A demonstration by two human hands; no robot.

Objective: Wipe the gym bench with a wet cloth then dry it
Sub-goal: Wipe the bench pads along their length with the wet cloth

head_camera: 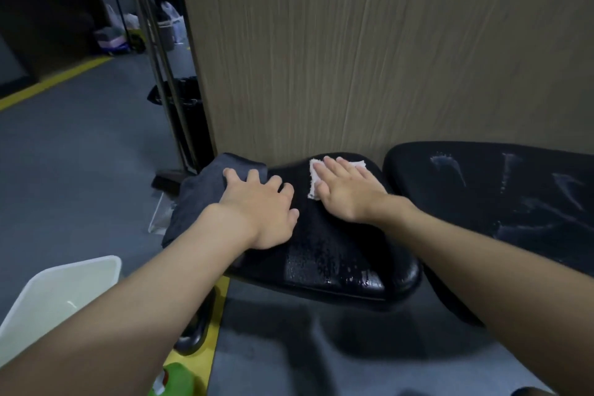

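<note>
The black gym bench has a seat pad (334,264) in front of me and a back pad (501,190) to the right. Both shine with wet streaks. My right hand (347,193) lies flat, fingers straight, pressing a small white cloth (313,177) onto the far end of the seat pad. A dark grey towel (199,193) is draped over the seat pad's left end. My left hand (263,212) rests on the towel's edge with its fingers spread and slightly bent.
A wood-grain panel (369,51) stands right behind the bench. A white plastic tub (61,296) sits at the lower left on the grey floor, with a green bottle (176,379) near it. A yellow floor line (54,80) and a metal machine frame (167,74) are at the left.
</note>
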